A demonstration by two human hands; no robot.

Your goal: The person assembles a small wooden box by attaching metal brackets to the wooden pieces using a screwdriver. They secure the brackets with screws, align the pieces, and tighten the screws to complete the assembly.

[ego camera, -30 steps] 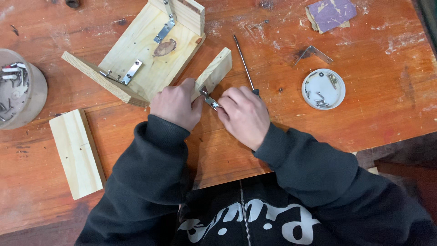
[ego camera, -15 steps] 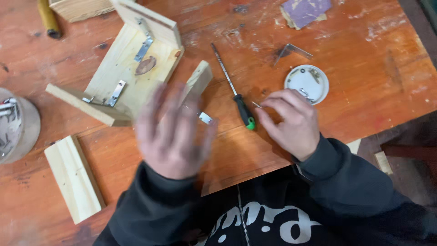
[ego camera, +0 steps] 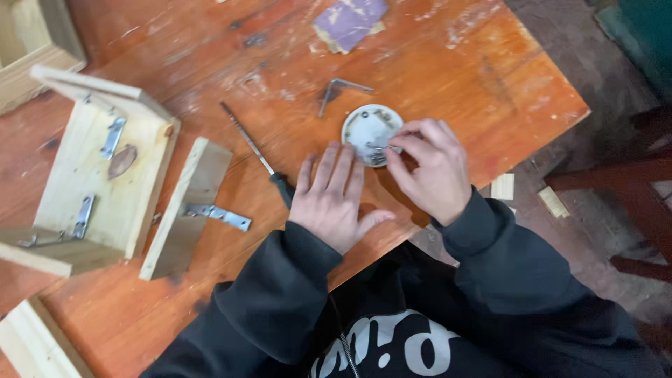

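Observation:
My right hand (ego camera: 428, 171) reaches into a small round white dish (ego camera: 365, 124), and its thumb and forefinger pinch a small screw (ego camera: 380, 149) there. Just left of the dish, my left hand (ego camera: 334, 199) lies flat on the orange wooden table (ego camera: 448, 63) with its fingers spread. It holds nothing. A screwdriver (ego camera: 257, 150) with a black handle lies on the table, the handle beside my left hand. Further left is a loose wooden slat (ego camera: 183, 231) with a metal hinge (ego camera: 218, 215) on it.
A partly built wooden box (ego camera: 98, 175) with metal hinges stands at the left. A wooden plank (ego camera: 31, 343) lies at the lower left. A purple sandpaper sheet (ego camera: 350, 21) and a bent metal key (ego camera: 339, 89) lie farther back. Wood scraps (ego camera: 504, 185) lie on the floor beyond the table's right edge.
Both hands left the slat and hinge. The right hand put the screwdriver down and moved to the white dish. The left hand came to rest flat on the table. The view shifted right.

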